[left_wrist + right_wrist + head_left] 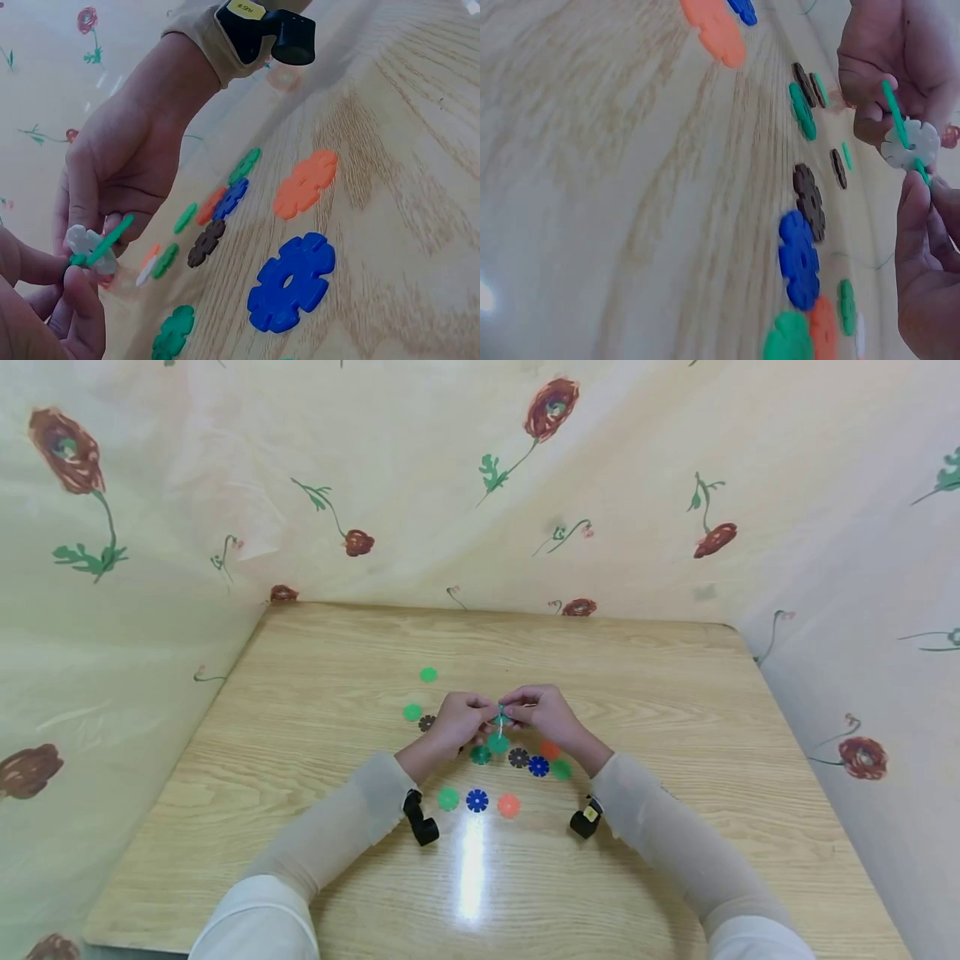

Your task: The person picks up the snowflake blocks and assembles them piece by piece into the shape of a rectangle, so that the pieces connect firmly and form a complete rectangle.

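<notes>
The left hand [459,720] and the right hand [551,717] meet beyond the near blue disc [477,801], raised off the wooden table [360,893]. Both pinch, thumb against fingers, one small joined piece: a white disc [927,138] with two green discs [895,116] set against it, seen nearly edge-on from the wrists. That piece is held beyond the near blue disc and slightly to its right — how deep the slots go in, I can't tell.

Around that blue disc, more notched discs lie flat. An orange disc [508,806] sits just to its right, a light green disc [448,799] just to its left. Beyond it, close to the hands, is a dark green disc [481,754]. Beyond and to its right come a brown disc [518,757], a second blue disc [538,766], a second orange disc [550,750] and another green disc [561,769] — all near one another. Farther out to its left are another brown disc [427,723] and two more green discs [412,712]. Flowered cloth [420,527] hangs well past it, behind the table.
</notes>
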Action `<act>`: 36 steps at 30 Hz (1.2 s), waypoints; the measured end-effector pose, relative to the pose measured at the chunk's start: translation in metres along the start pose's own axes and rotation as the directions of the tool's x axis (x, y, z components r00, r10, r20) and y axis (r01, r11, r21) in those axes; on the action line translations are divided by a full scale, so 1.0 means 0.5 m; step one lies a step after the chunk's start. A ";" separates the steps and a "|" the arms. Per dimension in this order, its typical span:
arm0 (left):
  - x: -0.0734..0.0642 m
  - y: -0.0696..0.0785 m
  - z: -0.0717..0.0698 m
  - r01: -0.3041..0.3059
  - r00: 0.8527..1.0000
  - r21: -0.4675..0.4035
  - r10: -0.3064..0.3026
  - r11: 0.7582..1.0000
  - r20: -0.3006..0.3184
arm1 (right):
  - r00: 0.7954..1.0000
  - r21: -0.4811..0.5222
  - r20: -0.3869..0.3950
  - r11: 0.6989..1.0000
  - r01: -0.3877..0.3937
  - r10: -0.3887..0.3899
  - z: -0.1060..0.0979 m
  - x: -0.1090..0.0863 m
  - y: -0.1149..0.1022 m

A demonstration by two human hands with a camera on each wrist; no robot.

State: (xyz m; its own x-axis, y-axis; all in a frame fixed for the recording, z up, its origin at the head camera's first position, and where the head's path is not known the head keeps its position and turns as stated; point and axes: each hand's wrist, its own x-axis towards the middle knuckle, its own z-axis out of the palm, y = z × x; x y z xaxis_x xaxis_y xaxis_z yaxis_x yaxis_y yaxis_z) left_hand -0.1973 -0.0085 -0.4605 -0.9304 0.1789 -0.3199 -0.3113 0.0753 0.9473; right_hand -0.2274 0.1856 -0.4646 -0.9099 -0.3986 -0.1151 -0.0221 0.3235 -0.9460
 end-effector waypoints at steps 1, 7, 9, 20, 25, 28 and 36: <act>0.000 -0.002 0.000 0.002 1.000 -0.005 -0.002 1.000 -0.005 | 1.000 -0.045 -0.001 0.999 0.003 -0.003 -0.005 0.000 0.000; -0.001 -0.010 -0.006 0.028 0.999 0.026 -0.027 0.999 -0.036 | 0.997 -0.527 0.035 0.846 0.082 -0.075 -0.057 0.005 0.008; -0.003 -0.012 -0.008 0.032 0.999 0.035 -0.031 0.999 -0.038 | 0.993 -0.602 0.082 0.790 0.115 -0.082 -0.070 0.007 0.013; -0.005 -0.014 -0.012 0.007 0.999 0.040 -0.005 0.999 -0.041 | 0.986 -0.741 0.168 0.659 0.131 -0.008 -0.063 0.004 0.016; -0.006 -0.015 -0.011 -0.001 0.999 0.044 0.003 0.999 -0.041 | 0.989 -0.732 0.146 0.671 0.116 -0.012 -0.053 0.003 0.007; -0.008 -0.015 -0.010 0.000 0.999 0.051 0.002 0.999 -0.043 | 0.990 -0.694 0.141 0.711 0.118 -0.026 -0.050 0.002 0.005; -0.009 -0.014 -0.004 0.014 0.999 0.089 -0.010 0.996 -0.038 | 0.980 -0.596 0.110 0.778 0.199 -0.166 -0.043 0.004 0.003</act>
State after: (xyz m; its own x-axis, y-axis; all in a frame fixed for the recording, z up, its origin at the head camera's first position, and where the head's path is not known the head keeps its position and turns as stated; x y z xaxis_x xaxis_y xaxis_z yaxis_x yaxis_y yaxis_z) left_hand -0.1911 -0.0120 -0.4657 -0.9338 0.1406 -0.3289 -0.3055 0.1647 0.9378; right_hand -0.2382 0.2039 -0.4595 -0.8423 -0.5389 0.0110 -0.4452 0.6840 -0.5780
